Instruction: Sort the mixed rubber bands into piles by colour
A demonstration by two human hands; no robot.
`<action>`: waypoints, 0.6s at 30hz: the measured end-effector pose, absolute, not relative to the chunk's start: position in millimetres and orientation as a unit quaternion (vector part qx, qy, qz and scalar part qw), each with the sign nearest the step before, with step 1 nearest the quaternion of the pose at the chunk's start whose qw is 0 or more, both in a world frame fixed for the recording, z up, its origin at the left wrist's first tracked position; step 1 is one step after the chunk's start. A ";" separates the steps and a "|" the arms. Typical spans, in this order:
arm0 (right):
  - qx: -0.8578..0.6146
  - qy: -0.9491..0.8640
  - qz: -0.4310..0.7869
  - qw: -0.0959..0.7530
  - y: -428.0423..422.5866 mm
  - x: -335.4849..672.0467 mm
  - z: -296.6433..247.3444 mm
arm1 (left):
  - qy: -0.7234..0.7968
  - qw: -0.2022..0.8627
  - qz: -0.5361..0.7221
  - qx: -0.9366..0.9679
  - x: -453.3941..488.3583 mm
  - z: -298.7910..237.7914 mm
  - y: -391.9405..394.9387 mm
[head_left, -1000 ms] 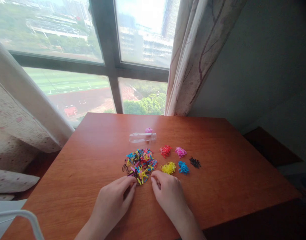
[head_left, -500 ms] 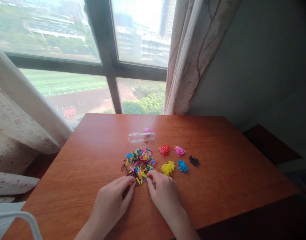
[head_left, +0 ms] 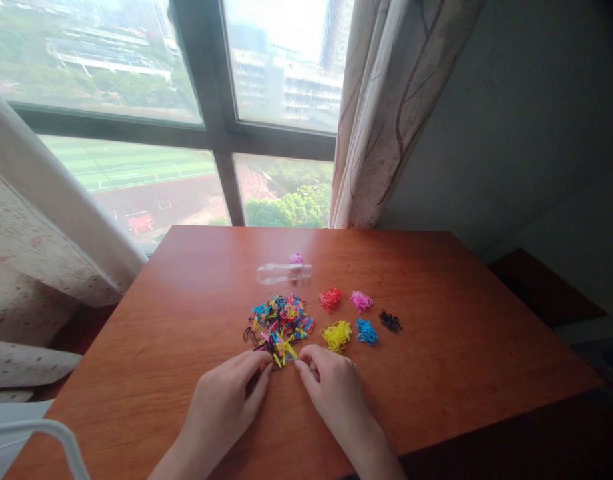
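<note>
A mixed pile of small coloured rubber bands [head_left: 281, 320] lies on the wooden table in front of me. At its near left edge, my left hand [head_left: 231, 393] has thumb and forefinger pressed together; what is between them is too small to make out. My right hand [head_left: 333, 387] pinches at the near right edge of the pile, where a rubber band [head_left: 289, 357] meets the fingertips. Sorted by colour, to the right of the pile, are red bands [head_left: 330, 300], pink bands [head_left: 361, 301], yellow bands [head_left: 337, 336], blue bands [head_left: 367, 331] and black bands [head_left: 390, 321].
Behind the pile a clear plastic bag or tube [head_left: 279, 274] lies on the table [head_left: 186, 300], with a pink-purple item [head_left: 297, 258] by it. A white curved bar [head_left: 41, 430] stands at the lower left. The window [head_left: 213, 140] and curtains [head_left: 376, 133] border the far side.
My right hand has shifted very slightly right and down, away from the pile's edge. The left hand and the colour groups stay essentially where they were.
</note>
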State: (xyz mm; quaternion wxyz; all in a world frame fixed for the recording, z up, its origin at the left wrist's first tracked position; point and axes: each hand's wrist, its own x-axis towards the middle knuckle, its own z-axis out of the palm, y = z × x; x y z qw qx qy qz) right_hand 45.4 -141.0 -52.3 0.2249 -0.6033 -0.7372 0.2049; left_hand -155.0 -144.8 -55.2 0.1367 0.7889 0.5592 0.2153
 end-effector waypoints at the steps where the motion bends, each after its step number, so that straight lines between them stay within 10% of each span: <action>1: -0.603 -0.735 0.209 0.227 -141.7 46.4 -53.0 | 0.559 0.136 0.216 0.789 -155.1 -55.4 -144.7; 18: -0.573 -0.731 0.279 0.245 -163.3 88.4 -47.5 | 0.558 0.131 0.218 0.790 -154.9 -56.5 -143.8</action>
